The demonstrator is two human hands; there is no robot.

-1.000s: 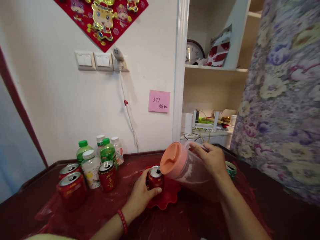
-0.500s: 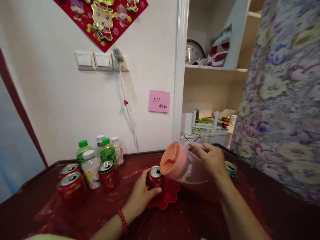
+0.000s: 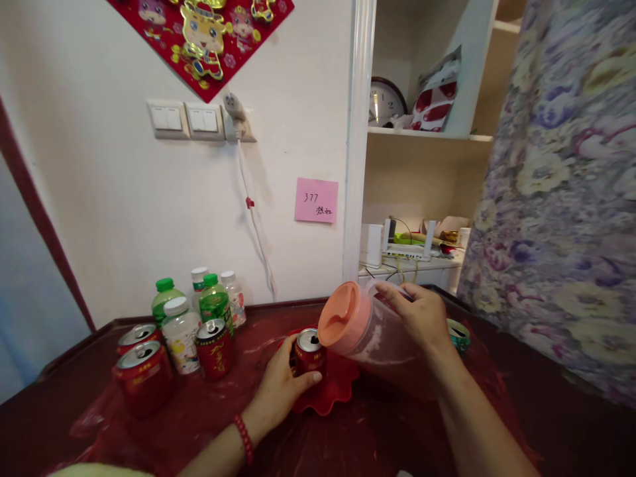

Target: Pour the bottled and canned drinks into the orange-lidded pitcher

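Observation:
My left hand is wrapped round a red drink can with an opened silver top. The can stands upright on a red scalloped plate. With my right hand I grip the handle of a clear plastic pitcher. It is tilted to the left, and its orange lid meets the can's top at the opening. Whether liquid is passing between them cannot be made out. Partly hidden behind my right wrist is a green can.
At the left stand several red cans, green-capped bottles and white-capped bottles. Red plastic film covers part of the dark table. A white cable hangs down the wall behind. A floral curtain borders the right side.
Almost nothing differs. Both hands, the can and the tilted pitcher keep their places; the whole view has shifted only very slightly.

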